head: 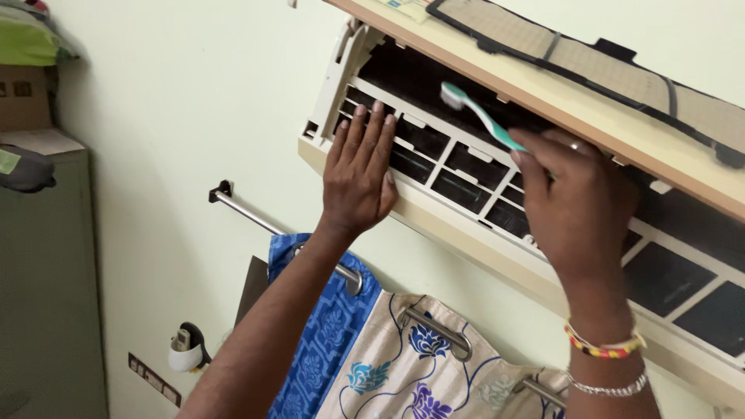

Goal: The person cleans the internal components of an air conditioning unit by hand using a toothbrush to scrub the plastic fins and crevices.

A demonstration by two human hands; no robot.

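Wall-mounted air conditioner (pixel 434 209), front cover (pixel 543 93) swung up, dark coil w/ white grille bars exposed. Left hand (pixel 358 174) pressed flat on grille, fingers together, extended, gripping nothing; palm against lower edge of unit. Right hand (pixel 574 198) clamped on handle of green-and-white toothbrush (pixel 475 112), bristle head up at top of coil, just under raised cover. Ring on one finger, beaded and metal bracelets (pixel 605 361) at wrist.

Mesh filter (pixel 590 66) w/ black frame lying loose atop raised cover, tilted w/ it. Below unit: metal curtain rod (pixel 264 221) on wall, blue patterned curtain (pixel 330 326) and beige floral curtain (pixel 411 365) hanging on rings. Far left: green cabinet (pixel 46 295) w/ cardboard box and bundles on top; small white plug-in device (pixel 185 353) low on wall.

Risks, judged from this view: coil fins thin, so hard scrubbing or sideways strokes likely to bend them. Cover propped open only, so knock from right forearm could drop it onto hands. Filter unsecured up top; jolt to cover prob. sends it sliding off. Loosened dust bound to fall on curtains beneath. Left hand leaning on grille bars; too much weight could crack plastic. Whether unit is powered off: cannot tell.
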